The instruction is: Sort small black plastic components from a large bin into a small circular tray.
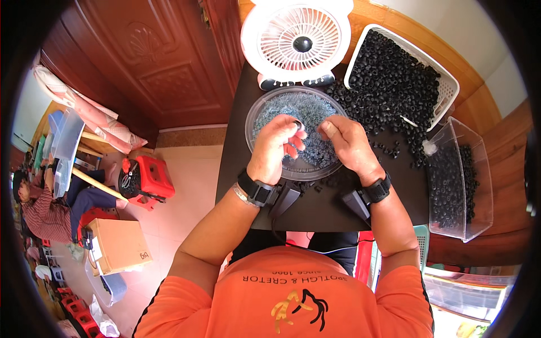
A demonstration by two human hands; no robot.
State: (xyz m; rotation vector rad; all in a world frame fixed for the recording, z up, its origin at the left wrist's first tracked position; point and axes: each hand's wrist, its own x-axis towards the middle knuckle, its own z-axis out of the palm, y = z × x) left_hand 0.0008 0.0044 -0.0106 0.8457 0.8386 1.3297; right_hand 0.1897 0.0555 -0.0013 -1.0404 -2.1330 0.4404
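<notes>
My left hand [274, 147] is closed over a round clear tub, a small black ring-shaped part [297, 125] held between thumb and fingers. Just to its right, my right hand [350, 147] is also closed, thumb pressed to forefinger; whatever is in that pinch is too small to make out. The hands are apart. Below them the clear tub [248, 130] holds a mass of tiny bluish-grey pieces [298, 106]. Loose black ring-shaped parts [360, 107] lie heaped on the dark table [236, 169], right of the tub.
A white fan [269, 61] stands behind the tub. At the back right, a white basket [448, 84] lies tipped, spilling black parts. A clear bin [479, 217] of them sits at the right edge. To the left are a red stool [151, 177], a cardboard box [121, 242] and a seated person [48, 214].
</notes>
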